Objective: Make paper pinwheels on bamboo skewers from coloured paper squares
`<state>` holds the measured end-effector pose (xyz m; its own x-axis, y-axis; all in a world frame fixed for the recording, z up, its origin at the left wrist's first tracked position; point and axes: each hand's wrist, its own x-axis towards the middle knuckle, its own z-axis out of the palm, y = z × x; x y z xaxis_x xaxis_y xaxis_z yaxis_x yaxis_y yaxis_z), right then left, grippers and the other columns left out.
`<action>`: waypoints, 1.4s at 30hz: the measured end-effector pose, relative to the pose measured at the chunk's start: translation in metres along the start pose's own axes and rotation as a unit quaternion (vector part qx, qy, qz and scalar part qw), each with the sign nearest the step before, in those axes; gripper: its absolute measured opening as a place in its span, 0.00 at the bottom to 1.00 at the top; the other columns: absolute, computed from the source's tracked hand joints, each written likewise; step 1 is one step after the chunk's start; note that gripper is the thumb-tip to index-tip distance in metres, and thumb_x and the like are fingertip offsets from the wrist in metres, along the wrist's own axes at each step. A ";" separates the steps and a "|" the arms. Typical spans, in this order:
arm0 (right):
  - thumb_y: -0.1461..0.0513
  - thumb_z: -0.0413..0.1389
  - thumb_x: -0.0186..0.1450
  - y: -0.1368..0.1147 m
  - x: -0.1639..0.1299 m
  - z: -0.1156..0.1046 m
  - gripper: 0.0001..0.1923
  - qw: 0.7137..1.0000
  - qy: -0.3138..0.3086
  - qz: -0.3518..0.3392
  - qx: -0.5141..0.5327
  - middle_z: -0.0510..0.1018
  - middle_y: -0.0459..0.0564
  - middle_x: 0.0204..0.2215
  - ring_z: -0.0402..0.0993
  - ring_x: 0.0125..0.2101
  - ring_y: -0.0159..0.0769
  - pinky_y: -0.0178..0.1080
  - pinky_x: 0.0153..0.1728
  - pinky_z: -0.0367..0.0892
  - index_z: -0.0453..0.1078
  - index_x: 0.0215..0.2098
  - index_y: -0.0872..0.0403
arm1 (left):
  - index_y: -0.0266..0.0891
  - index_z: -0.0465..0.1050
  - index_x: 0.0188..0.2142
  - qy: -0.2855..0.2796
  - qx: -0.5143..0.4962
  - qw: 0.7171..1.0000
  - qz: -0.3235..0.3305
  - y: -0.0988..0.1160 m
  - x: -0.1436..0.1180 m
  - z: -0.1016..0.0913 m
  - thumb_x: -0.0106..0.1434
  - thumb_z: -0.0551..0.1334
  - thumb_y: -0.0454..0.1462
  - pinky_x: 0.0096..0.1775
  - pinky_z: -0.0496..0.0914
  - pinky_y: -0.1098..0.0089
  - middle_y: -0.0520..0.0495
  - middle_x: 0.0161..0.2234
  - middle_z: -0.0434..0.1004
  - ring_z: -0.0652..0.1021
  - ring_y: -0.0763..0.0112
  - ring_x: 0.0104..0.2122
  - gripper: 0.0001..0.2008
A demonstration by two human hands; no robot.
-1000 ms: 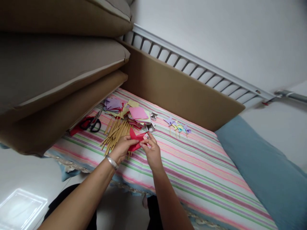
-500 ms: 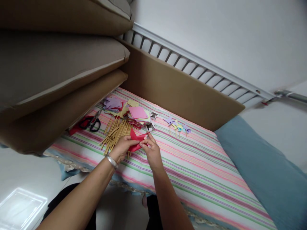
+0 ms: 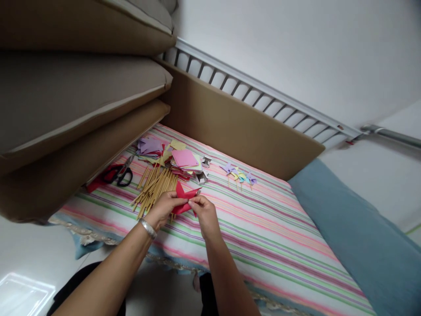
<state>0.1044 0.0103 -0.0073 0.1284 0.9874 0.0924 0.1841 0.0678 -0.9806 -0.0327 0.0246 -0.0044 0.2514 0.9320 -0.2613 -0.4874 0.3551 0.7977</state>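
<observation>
Between my hands is a red paper pinwheel [image 3: 183, 196], its pointed blades partly folded. My left hand [image 3: 164, 206] wears a silver bracelet at the wrist and pinches the pinwheel's left side, thumb on top. The fingers of my right hand [image 3: 204, 210] are closed at its centre; whether they also hold a small part there I cannot make out. Just beyond and to the left lie many wooden sticks [image 3: 154, 186] in a loose pile. Behind them is a stack of coloured paper squares [image 3: 184, 159], pink on top.
Black-handled scissors [image 3: 119, 172] lie at the left on something red. Purple cut paper [image 3: 149, 145] is behind the sticks. Small silvery boxes [image 3: 201, 176] sit beside the stack. Several small pinwheels on sticks [image 3: 237, 172] lie farther right on the striped cloth [image 3: 279, 232]. Large cushions [image 3: 85, 92] rise at left.
My right fingers have drawn in to the red pinwheel's centre, and the right-hand blade no longer points up as far. The view has shifted slightly.
</observation>
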 end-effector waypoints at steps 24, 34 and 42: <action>0.62 0.62 0.45 -0.003 -0.003 -0.006 0.04 0.991 0.026 0.067 0.114 0.73 0.42 0.18 0.66 0.21 0.29 0.34 0.28 0.61 0.71 0.19 0.55 | 0.33 0.78 0.27 0.001 -0.006 1.000 -0.001 -0.013 0.002 0.010 0.39 0.71 0.35 0.27 0.67 0.74 0.46 0.23 0.79 0.75 0.73 0.22 0.12; 0.62 0.62 0.45 0.000 -0.001 -0.006 0.05 0.992 0.032 0.061 0.110 0.72 0.43 0.18 0.65 0.21 0.29 0.34 0.27 0.60 0.70 0.19 0.55 | 0.32 0.77 0.27 0.016 0.005 1.000 0.005 -0.016 0.002 0.010 0.38 0.71 0.34 0.26 0.66 0.74 0.46 0.23 0.79 0.74 0.73 0.22 0.13; 0.64 0.60 0.47 -0.001 0.000 -0.005 0.07 0.994 0.038 0.035 0.099 0.72 0.42 0.21 0.67 0.23 0.30 0.33 0.27 0.61 0.67 0.24 0.54 | 0.32 0.76 0.29 -0.015 -0.034 0.999 -0.005 -0.013 0.000 0.014 0.39 0.72 0.34 0.28 0.66 0.75 0.48 0.24 0.78 0.74 0.74 0.23 0.15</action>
<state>0.1092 0.0100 -0.0057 0.2080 0.9777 0.0280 -0.0225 0.0334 -0.9992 -0.0146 0.0191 -0.0068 0.2810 0.9259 -0.2525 -0.5407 0.3701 0.7554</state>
